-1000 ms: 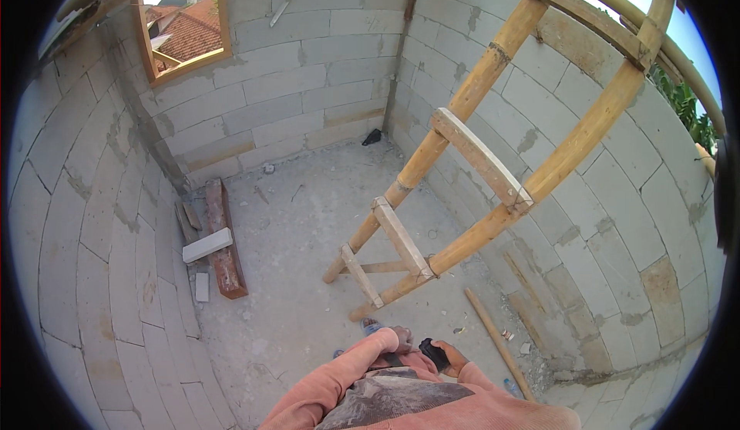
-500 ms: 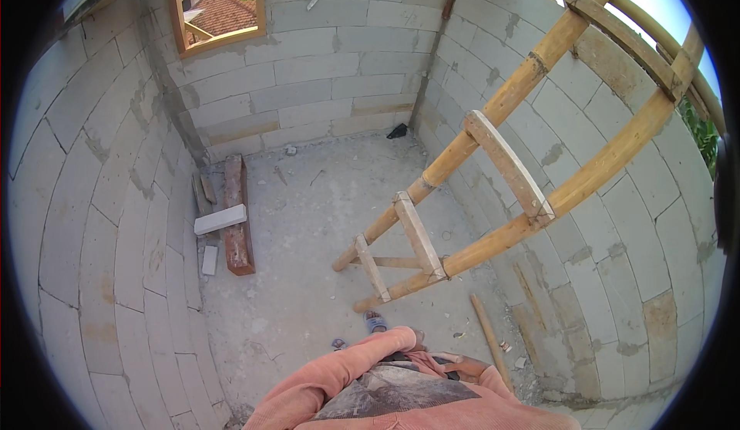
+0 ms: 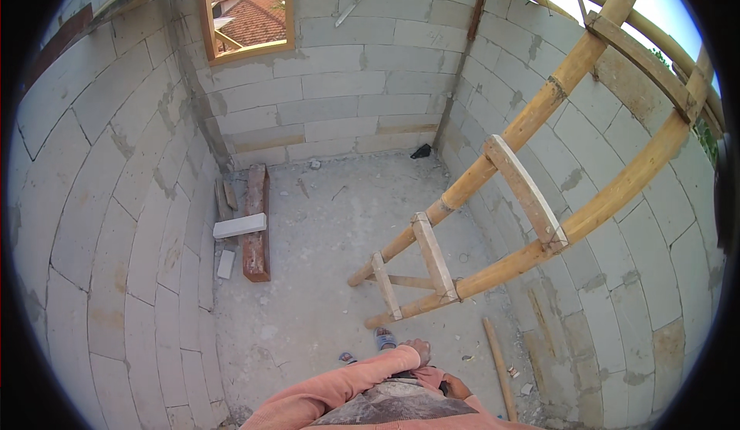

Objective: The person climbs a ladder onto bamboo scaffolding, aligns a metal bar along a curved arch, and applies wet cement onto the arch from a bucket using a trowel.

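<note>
My left hand [image 3: 418, 349], at the end of a pink sleeve, is in front of my belly with its fingers curled in. Whether it holds anything is too small to make out. Close by on the right, my right hand [image 3: 456, 387] is bent at the front of my pink and grey dusty shirt [image 3: 408, 401]; its fingers are mostly hidden by cloth. Ahead and to the right leans a bamboo ladder [image 3: 505, 158] with wooden rungs, apart from both hands. Below my hands, my sandalled feet [image 3: 385, 339] show on the concrete floor.
Grey block walls [image 3: 339, 83] surround the floor, with a wooden window frame [image 3: 290, 13] at the far left. By the left wall lie a reddish-brown beam [image 3: 255, 256], a white block [image 3: 240, 225] across it and a smaller one [image 3: 226, 264]. A pole [image 3: 499, 368] lies at the right.
The view has shifted, so the room sits lower and further right. My left hand now shows more plainly, raised off the shirt front; my right hand stays near the cloth.
</note>
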Demonstrator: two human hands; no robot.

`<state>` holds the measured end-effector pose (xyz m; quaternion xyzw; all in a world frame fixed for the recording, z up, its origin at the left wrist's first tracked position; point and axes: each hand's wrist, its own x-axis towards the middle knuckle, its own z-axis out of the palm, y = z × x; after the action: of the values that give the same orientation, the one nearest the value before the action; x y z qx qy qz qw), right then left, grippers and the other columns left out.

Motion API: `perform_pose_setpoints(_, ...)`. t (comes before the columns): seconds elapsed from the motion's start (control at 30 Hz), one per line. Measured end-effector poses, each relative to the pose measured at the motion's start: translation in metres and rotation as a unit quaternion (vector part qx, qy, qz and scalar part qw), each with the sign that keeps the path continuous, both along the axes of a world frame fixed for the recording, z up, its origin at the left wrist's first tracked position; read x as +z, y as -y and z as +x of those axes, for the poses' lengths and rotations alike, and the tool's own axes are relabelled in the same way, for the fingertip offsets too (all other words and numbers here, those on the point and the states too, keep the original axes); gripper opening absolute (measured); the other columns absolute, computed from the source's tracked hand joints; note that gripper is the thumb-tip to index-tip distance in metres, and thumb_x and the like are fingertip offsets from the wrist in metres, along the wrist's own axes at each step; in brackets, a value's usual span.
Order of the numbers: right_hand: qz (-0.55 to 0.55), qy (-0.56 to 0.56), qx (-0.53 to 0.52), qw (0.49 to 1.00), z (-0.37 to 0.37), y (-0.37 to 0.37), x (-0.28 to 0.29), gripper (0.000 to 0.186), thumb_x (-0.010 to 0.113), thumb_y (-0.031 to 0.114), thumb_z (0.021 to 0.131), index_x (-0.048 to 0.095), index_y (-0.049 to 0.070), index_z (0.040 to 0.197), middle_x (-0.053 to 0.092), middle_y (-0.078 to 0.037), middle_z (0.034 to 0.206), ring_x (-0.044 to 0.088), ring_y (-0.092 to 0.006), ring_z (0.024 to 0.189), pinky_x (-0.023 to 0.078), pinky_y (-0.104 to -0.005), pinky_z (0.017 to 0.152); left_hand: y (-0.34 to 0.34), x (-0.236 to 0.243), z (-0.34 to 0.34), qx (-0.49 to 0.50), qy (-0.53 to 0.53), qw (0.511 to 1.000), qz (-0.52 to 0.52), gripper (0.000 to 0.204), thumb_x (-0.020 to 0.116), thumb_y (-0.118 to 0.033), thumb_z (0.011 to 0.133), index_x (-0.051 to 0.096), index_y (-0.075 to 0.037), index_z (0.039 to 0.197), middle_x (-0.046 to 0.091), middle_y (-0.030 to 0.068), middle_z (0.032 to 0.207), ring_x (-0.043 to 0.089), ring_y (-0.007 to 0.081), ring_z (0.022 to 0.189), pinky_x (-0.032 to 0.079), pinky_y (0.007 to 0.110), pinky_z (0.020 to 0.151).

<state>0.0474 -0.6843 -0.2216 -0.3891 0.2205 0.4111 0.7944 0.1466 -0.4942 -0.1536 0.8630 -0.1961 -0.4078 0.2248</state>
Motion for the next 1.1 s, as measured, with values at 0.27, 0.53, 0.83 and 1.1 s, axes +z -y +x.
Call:
perform_pose_setpoints(0.27, -0.409, 0.333, 0.362, 0.769, 0.041, -0.028, 0.015, 0.049, 0.058, 0.028, 0.097, 0.05, 0.005, 0.14, 0.066, -0.018, 0.129, 0.063, -0.0281, 0.117, 0.05, -0.0423, 0.098, -0.01, -0.004, -0.017, 0.017, 0.146, 0.988, -0.039, 0.036, 0.055, -0.031, 0.093, 0.066, -0.007, 0.118, 0.067, 0.0211, 0.121, 0.065, 0.0396, 0.113, 0.052, 0.047, 0.097)
perform_pose_setpoints(0.53, -0.184, 0.111, 0.268, 0.939, 0.037, 0.013, 0.07, 0.063, 0.062, 0.023, 0.095, 0.038, 0.008, 0.151, 0.058, -0.012, 0.138, 0.062, -0.0216, 0.118, 0.051, -0.0363, 0.099, -0.01, -0.008, -0.017, 0.056, 0.106, 0.993, -0.019, 0.038, 0.056, -0.034, 0.092, 0.066, -0.008, 0.118, 0.067, 0.0212, 0.121, 0.064, 0.0402, 0.115, 0.051, 0.048, 0.098)
perform_pose_setpoints(0.83, -0.428, 0.283, 0.272, 0.814, 0.016, -0.008, 0.056, 0.05, 0.069, 0.021, 0.09, 0.054, 0.006, 0.136, 0.066, -0.016, 0.127, 0.066, -0.0278, 0.111, 0.053, -0.0365, 0.094, -0.002, 0.025, -0.024, -0.005, 0.076, 0.997, -0.018, 0.043, 0.059, -0.039, 0.091, 0.067, -0.008, 0.12, 0.068, 0.0206, 0.122, 0.065, 0.0393, 0.115, 0.051, 0.048, 0.098)
perform_pose_setpoints(1.1, -0.386, 0.283, 0.213, 0.852, 0.022, 0.009, -0.177, 0.045, 0.053, 0.036, 0.099, 0.059, 0.007, 0.132, 0.062, -0.021, 0.133, 0.059, -0.0337, 0.124, 0.043, -0.0398, 0.105, -0.004, 0.008, -0.027, 0.059, 0.099, 0.992, -0.059, 0.038, 0.06, -0.039, 0.091, 0.07, -0.009, 0.112, 0.071, 0.02, 0.113, 0.069, 0.0395, 0.104, 0.054, 0.047, 0.089)
